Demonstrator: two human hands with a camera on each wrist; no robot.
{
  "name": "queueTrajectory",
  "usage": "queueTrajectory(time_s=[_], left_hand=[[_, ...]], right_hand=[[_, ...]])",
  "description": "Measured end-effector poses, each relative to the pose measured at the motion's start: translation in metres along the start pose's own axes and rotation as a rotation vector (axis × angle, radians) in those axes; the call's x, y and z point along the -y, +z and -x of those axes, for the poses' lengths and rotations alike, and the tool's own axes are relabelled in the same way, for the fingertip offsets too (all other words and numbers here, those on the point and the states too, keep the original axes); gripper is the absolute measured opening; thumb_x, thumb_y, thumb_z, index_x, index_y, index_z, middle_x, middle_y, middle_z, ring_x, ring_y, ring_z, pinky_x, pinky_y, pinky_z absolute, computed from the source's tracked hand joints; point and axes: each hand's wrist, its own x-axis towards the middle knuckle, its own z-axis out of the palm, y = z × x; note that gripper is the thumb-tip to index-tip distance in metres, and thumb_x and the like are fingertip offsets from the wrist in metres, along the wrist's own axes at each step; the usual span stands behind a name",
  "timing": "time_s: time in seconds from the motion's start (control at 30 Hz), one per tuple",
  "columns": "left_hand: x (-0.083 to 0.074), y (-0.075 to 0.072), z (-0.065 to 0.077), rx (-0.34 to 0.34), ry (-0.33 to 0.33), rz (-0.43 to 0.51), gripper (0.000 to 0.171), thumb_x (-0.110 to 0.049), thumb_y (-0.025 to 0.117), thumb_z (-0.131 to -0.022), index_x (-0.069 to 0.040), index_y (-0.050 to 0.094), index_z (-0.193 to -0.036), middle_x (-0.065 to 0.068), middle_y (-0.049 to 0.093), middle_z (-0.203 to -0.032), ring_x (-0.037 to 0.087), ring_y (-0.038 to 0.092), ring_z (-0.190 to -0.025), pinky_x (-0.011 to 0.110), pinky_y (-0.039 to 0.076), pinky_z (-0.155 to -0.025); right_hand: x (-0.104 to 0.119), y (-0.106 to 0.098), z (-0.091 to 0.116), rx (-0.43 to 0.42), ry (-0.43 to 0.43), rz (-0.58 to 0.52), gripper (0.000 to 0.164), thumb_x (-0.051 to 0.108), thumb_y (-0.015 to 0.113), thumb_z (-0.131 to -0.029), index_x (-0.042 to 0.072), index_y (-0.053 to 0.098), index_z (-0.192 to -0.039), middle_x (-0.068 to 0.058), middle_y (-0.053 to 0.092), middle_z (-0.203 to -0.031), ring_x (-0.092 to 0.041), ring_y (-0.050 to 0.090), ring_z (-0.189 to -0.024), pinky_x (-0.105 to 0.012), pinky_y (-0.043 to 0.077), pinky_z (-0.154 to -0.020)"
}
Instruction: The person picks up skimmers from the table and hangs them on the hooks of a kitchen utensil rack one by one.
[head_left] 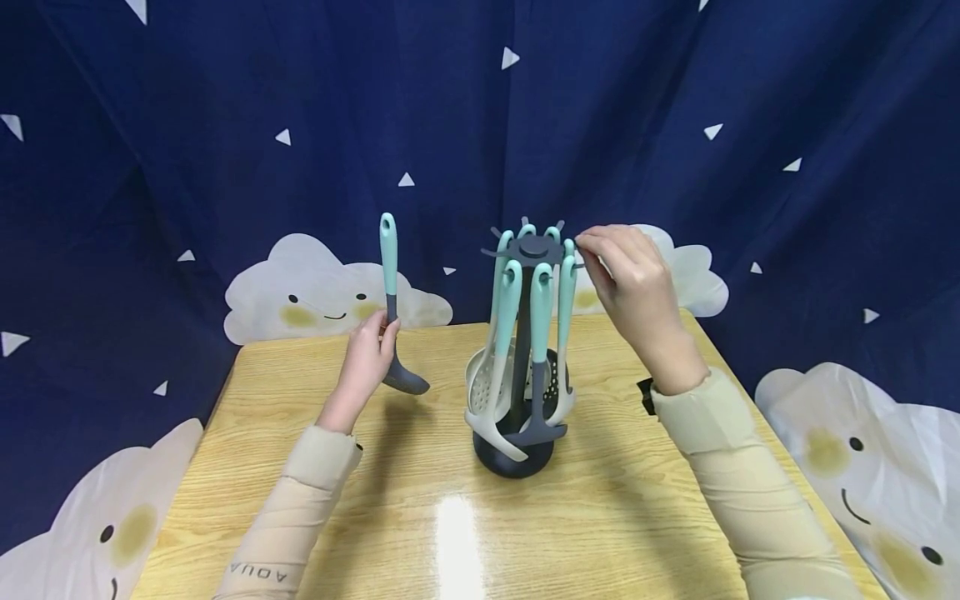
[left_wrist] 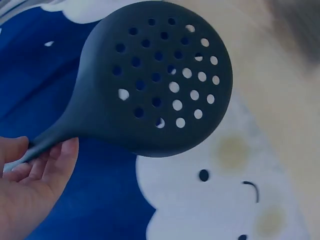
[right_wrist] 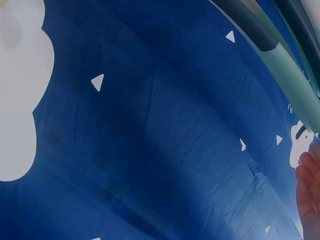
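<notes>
My left hand (head_left: pixel 367 346) grips a skimmer (left_wrist: pixel 160 80) by its dark grey shaft, above the table's left part. Its mint handle points up; the round grey head, full of holes, hangs down. On the right, my right hand (head_left: pixel 633 279) has fingertips and thumb together at the top of a mint-handled utensil (head_left: pixel 568 247) hanging on the rack. The right wrist view catches only some fingers (right_wrist: pixel 307 185) below a mint handle (right_wrist: pixel 292 82), so the contact is partly hidden. The dark utensil rack (head_left: pixel 534 248) stands upright between both hands.
Several mint-handled utensils hang around the rack, including a pale ladle (head_left: pixel 495 433) and a dark grey one (head_left: pixel 536 429) in front. The rack's round black base (head_left: pixel 513 462) stands on a wooden table (head_left: pixel 600 508). Behind hangs a blue curtain (head_left: pixel 450 108) with clouds and white triangles.
</notes>
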Motion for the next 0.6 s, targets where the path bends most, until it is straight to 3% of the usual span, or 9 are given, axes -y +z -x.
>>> queueTrajectory(time_s=[0.27, 0.6], left_hand=[[-0.023, -0.009, 0.003, 0.022, 0.149, -0.074, 0.016, -0.005, 0.046, -0.093, 0.008, 0.052, -0.100, 0.018, 0.053, -0.084, 0.029, 0.051, -0.075, 0.041, 0.046, -0.065], [-0.051, -0.016, 0.006, 0.097, 0.175, -0.108, 0.014, -0.004, 0.043, -0.094, 0.006, 0.051, -0.100, 0.015, 0.052, -0.087, 0.028, 0.051, -0.076, 0.039, 0.046, -0.065]], right_hand=[[0.000, 0.000, -0.001, 0.013, -0.008, 0.004, 0.011, -0.004, 0.061, -0.082, -0.004, 0.064, -0.092, -0.015, 0.064, -0.090, -0.030, 0.057, -0.083, -0.038, 0.046, -0.076], [0.000, 0.001, 0.000, -0.014, 0.003, -0.016, 0.011, -0.005, 0.061, -0.081, -0.004, 0.065, -0.091, -0.016, 0.064, -0.089, -0.030, 0.057, -0.081, -0.038, 0.047, -0.074]])
